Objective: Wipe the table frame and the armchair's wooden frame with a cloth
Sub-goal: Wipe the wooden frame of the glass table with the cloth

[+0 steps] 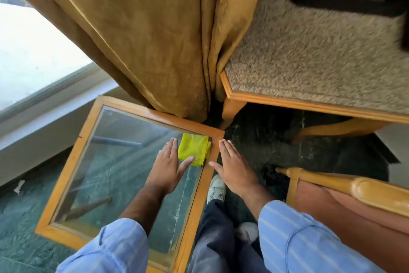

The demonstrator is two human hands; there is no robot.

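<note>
A folded yellow cloth (193,148) lies on the glass top of a low table, in its far right corner, against the wooden table frame (73,157). My left hand (166,166) is flat and open over the glass just left of the cloth, its thumb touching the cloth's near edge. My right hand (234,165) is open with fingers spread, hovering past the table's right frame rail, over the dark floor. An armchair's wooden frame (309,104) with a beige seat stands at the upper right. A second wooden armrest (376,193) is at the lower right.
A brown-gold curtain (155,36) hangs down to the table's far edge. A window and its sill (44,100) run along the left. The floor is dark green marble (265,140). My legs and white shoes (217,188) stand between table and chair.
</note>
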